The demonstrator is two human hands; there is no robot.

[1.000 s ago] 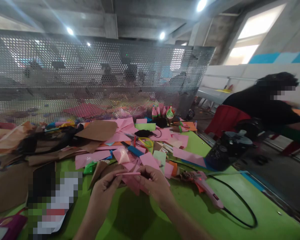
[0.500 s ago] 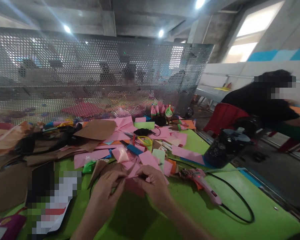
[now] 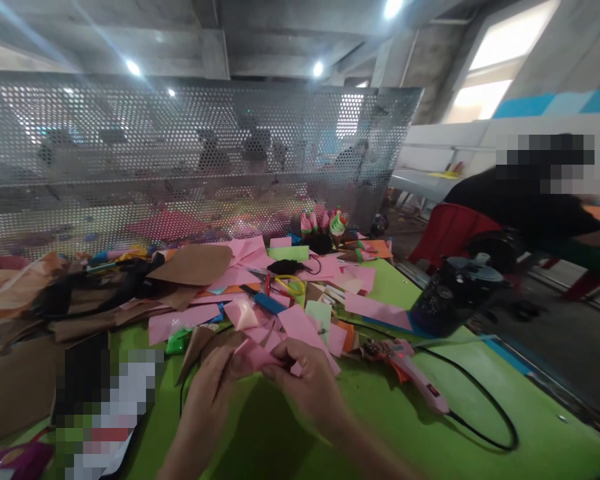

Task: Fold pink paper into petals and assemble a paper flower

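Between my two hands is a small folded piece of pink paper, pinched at both ends above the green tabletop. My left hand grips its left end, thumb on the near side. The fingers of my right hand close on the right end. Just beyond my hands lie loose pink sheets, a pale green piece of paper and a blue-handled cutter. A pink glue gun with a black cord rests to the right of my right hand.
Brown paper and scraps heap up at the left and back. Small ice-cream-cone models stand by the perforated metal screen. A dark tub sits at the right edge. Beyond it, a person in black sits on a red chair.
The pink paper, held edge-on before, has turned so that its broad face shows. Both hands have shifted their grip and tilted slightly; the paper stays between them.
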